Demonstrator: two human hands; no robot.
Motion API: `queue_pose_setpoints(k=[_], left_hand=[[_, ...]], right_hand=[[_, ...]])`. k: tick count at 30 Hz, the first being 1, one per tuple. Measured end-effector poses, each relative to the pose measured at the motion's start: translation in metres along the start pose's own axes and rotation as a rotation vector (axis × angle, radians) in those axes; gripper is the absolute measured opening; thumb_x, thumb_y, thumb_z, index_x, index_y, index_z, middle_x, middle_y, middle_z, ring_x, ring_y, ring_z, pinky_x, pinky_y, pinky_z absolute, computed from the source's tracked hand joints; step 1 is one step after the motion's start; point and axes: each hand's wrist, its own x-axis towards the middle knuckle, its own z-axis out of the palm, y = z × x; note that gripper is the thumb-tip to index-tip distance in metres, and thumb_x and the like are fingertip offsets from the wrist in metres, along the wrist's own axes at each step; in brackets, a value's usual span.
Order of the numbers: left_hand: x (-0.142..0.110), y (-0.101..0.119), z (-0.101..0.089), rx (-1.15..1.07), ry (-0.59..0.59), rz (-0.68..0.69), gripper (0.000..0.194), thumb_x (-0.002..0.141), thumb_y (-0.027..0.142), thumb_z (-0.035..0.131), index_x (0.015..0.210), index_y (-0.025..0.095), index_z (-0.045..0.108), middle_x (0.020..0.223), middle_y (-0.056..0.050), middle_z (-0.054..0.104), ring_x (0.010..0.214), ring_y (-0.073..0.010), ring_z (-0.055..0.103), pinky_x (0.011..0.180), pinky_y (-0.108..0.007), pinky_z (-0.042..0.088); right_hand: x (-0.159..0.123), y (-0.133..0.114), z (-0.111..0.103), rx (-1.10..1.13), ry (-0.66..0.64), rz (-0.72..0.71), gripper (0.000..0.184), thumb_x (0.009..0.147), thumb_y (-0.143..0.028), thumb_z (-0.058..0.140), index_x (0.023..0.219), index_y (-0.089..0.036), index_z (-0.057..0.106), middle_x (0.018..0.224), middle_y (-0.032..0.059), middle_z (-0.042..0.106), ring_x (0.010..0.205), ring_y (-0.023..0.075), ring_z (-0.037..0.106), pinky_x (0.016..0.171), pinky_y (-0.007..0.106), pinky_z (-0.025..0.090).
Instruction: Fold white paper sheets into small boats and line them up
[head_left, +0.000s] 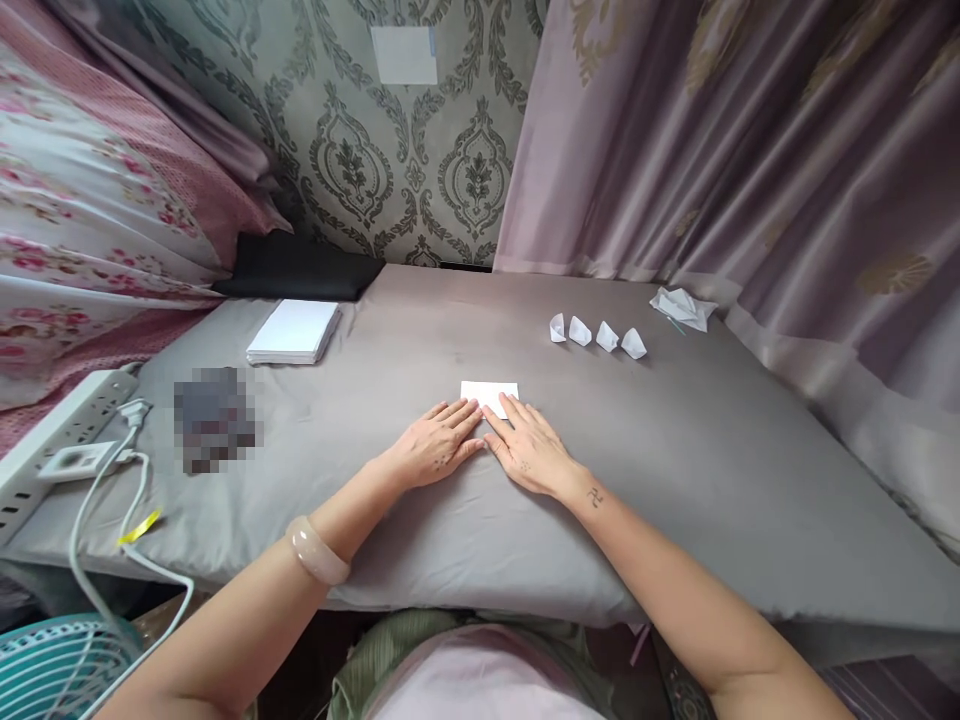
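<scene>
A small white rectangle of paper (491, 393), apparently folded, lies flat on the cloth-covered table in front of me. My left hand (444, 440) rests palm down with its fingertips on the paper's left part. Across from it, my right hand (531, 447) lies flat with its fingers on the right part. Both hands have fingers stretched out, and the thumbs nearly meet below the paper. Under the fingers the paper's lower edge is hidden. Several small folded white paper shapes (607, 337) stand in a row farther back on the right.
A stack of white paper (294, 333) sits at back left, before a black flat case (300, 268). Crumpled white paper (684, 308) lies at back right. A white power strip (64, 440) with cables runs along the left edge. A teal fan (60, 665) stands below.
</scene>
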Motion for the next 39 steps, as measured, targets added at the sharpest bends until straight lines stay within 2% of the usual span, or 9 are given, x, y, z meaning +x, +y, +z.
queue_pose_setpoints(k=[8, 11, 13, 17, 20, 23, 27, 32, 39], left_hand=[[-0.008, -0.01, -0.006, -0.022, 0.103, -0.048, 0.042, 0.099, 0.038, 0.031, 0.127, 0.019, 0.058, 0.136, -0.009, 0.056, 0.13, -0.0227, 0.047, 0.108, -0.041, 0.038], [0.009, -0.006, -0.008, 0.034, 0.135, -0.087, 0.032, 0.097, 0.033, 0.04, 0.106, 0.016, 0.066, 0.12, -0.012, 0.064, 0.116, -0.0249, 0.055, 0.096, -0.039, 0.045], [0.025, 0.0, -0.008, 0.085, 0.148, -0.079, 0.027, 0.093, 0.035, 0.05, 0.106, 0.016, 0.064, 0.117, -0.013, 0.061, 0.11, -0.0266, 0.054, 0.091, -0.04, 0.045], [0.051, 0.013, -0.006, 0.122, 0.105, -0.042, 0.023, 0.094, 0.029, 0.045, 0.093, 0.017, 0.065, 0.102, -0.012, 0.062, 0.1, -0.0258, 0.053, 0.083, -0.038, 0.044], [0.054, 0.015, -0.005, 0.118, 0.094, -0.05, 0.025, 0.093, 0.018, 0.042, 0.084, 0.017, 0.065, 0.092, -0.011, 0.063, 0.093, -0.0233, 0.055, 0.08, -0.035, 0.045], [0.045, 0.005, -0.005, 0.096, 0.109, -0.099, 0.026, 0.091, 0.012, 0.041, 0.089, 0.016, 0.066, 0.094, -0.01, 0.066, 0.088, -0.0211, 0.058, 0.076, -0.031, 0.047], [0.028, -0.015, 0.001, 0.02, 0.174, -0.148, 0.031, 0.095, 0.018, 0.038, 0.105, 0.022, 0.066, 0.109, -0.006, 0.068, 0.097, -0.0188, 0.06, 0.077, -0.028, 0.05], [0.02, -0.026, 0.011, -0.154, 0.309, -0.144, 0.028, 0.095, 0.024, 0.044, 0.102, 0.024, 0.07, 0.109, -0.002, 0.072, 0.102, -0.0203, 0.059, 0.083, -0.031, 0.052], [0.018, -0.017, 0.011, -0.17, 0.329, -0.256, 0.023, 0.092, 0.023, 0.05, 0.096, 0.022, 0.073, 0.109, -0.005, 0.068, 0.099, -0.0225, 0.057, 0.082, -0.034, 0.052]], right_hand=[[-0.004, 0.029, -0.004, -0.004, 0.112, 0.032, 0.042, 0.098, -0.035, 0.037, 0.132, -0.018, 0.054, 0.144, 0.0108, 0.047, 0.132, 0.0231, 0.043, 0.107, 0.038, 0.035], [0.005, 0.039, -0.008, -0.046, 0.138, -0.052, 0.03, 0.095, -0.035, 0.046, 0.113, -0.02, 0.065, 0.128, 0.0086, 0.06, 0.112, 0.0213, 0.054, 0.093, 0.033, 0.042], [0.014, 0.04, -0.009, -0.119, 0.108, -0.123, 0.028, 0.097, -0.033, 0.044, 0.104, -0.019, 0.067, 0.114, 0.0099, 0.065, 0.102, 0.0208, 0.055, 0.086, 0.032, 0.041], [0.027, 0.026, -0.008, -0.205, 0.092, -0.127, 0.036, 0.098, -0.018, 0.033, 0.091, -0.013, 0.067, 0.094, 0.0137, 0.066, 0.092, 0.023, 0.054, 0.078, 0.034, 0.038], [0.026, 0.014, -0.009, -0.213, 0.108, -0.108, 0.037, 0.095, -0.01, 0.029, 0.091, -0.012, 0.066, 0.094, 0.0144, 0.065, 0.092, 0.0234, 0.055, 0.078, 0.036, 0.038], [0.021, 0.013, -0.013, -0.085, 0.184, -0.111, 0.028, 0.093, -0.027, 0.045, 0.114, -0.015, 0.059, 0.114, 0.0129, 0.062, 0.106, 0.0241, 0.052, 0.088, 0.037, 0.04], [0.022, 0.026, -0.01, 0.14, 0.229, -0.164, 0.056, 0.084, -0.029, 0.059, 0.136, -0.018, 0.043, 0.136, 0.011, 0.052, 0.126, 0.0243, 0.043, 0.103, 0.04, 0.034], [0.03, 0.033, 0.002, 0.167, 0.2, -0.22, 0.04, 0.086, -0.013, 0.048, 0.124, -0.021, 0.055, 0.127, 0.0083, 0.059, 0.117, 0.0226, 0.05, 0.098, 0.039, 0.04], [0.036, 0.038, 0.001, 0.171, 0.172, -0.198, 0.028, 0.091, -0.017, 0.046, 0.113, -0.02, 0.063, 0.116, 0.0077, 0.062, 0.1, 0.0217, 0.053, 0.087, 0.036, 0.044]])
